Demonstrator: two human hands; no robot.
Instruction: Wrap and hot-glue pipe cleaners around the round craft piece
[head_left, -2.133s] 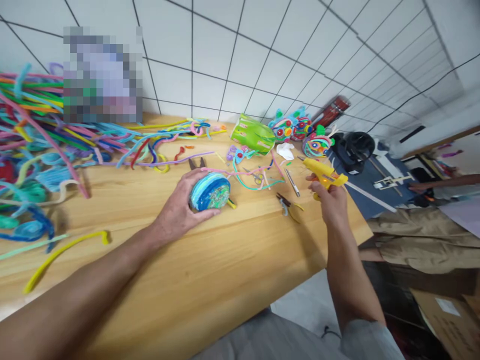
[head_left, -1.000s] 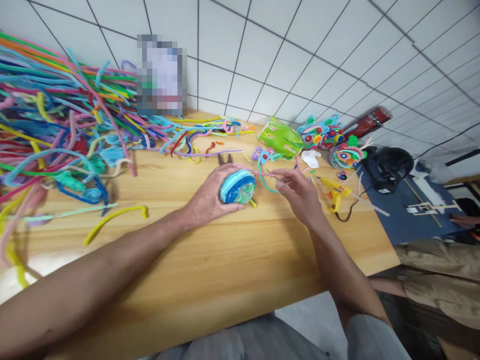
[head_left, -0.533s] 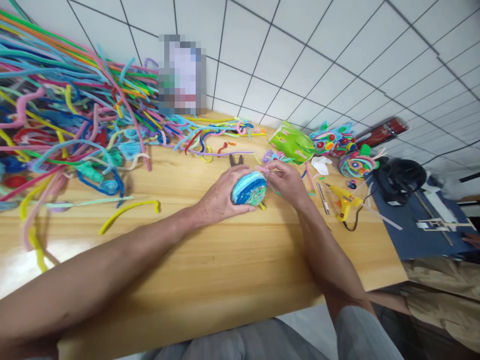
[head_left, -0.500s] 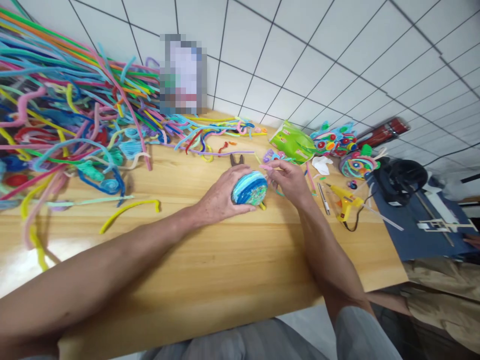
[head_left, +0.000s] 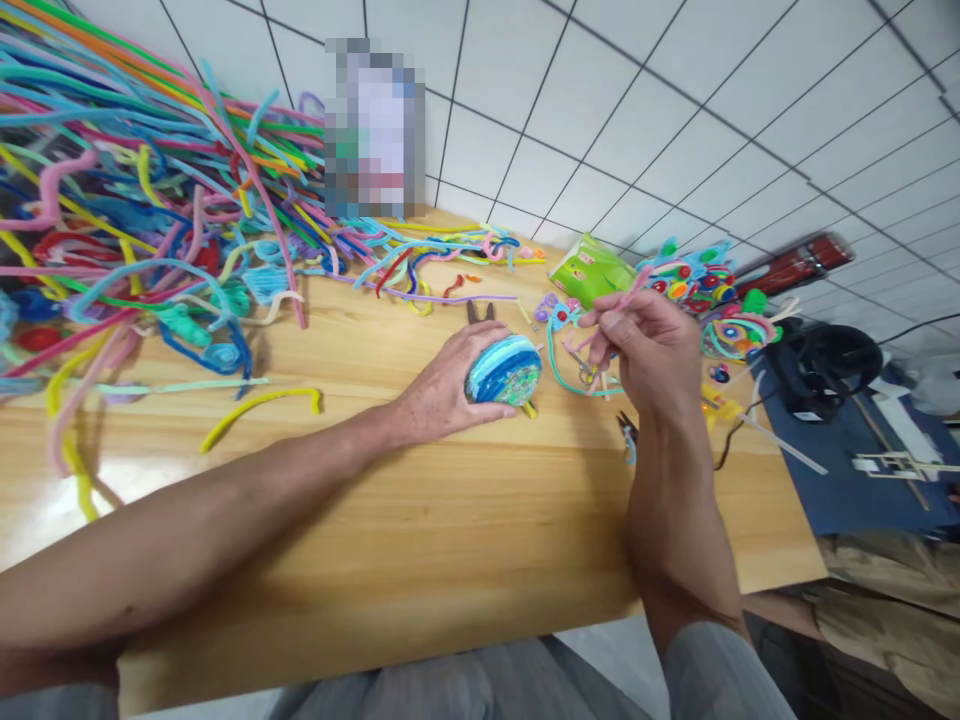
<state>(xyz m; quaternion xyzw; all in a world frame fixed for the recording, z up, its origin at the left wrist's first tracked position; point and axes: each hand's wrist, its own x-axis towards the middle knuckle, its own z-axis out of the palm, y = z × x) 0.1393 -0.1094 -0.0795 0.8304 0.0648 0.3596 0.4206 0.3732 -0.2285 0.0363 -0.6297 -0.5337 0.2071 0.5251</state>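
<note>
My left hand [head_left: 442, 385] is closed around a rounded craft piece [head_left: 504, 372] wound from blue, light blue and green pipe cleaners. A small yellow bit pokes out below it. My right hand [head_left: 649, 340] is raised to the right of that piece, fingers pinched on a thin pink pipe cleaner [head_left: 637, 287]. Dark plier tips [head_left: 481, 312] show just beyond my left hand. Under my right wrist lies a small cutting tool [head_left: 628, 437], partly hidden. A teal pipe cleaner [head_left: 555, 365] curves between my hands.
A big heap of coloured pipe cleaners [head_left: 150, 200] covers the left. A yellow pipe cleaner [head_left: 255, 415] lies nearer. At the back are a green packet [head_left: 589, 272] and finished colourful pieces [head_left: 694, 280]. A yellow glue gun [head_left: 720, 405] is partly behind my right arm. Another person sits at right.
My right hand has moved away from the craft piece, up and to the right, with the pink pipe cleaner. The cutting tool has come into view. My left hand keeps its hold.
</note>
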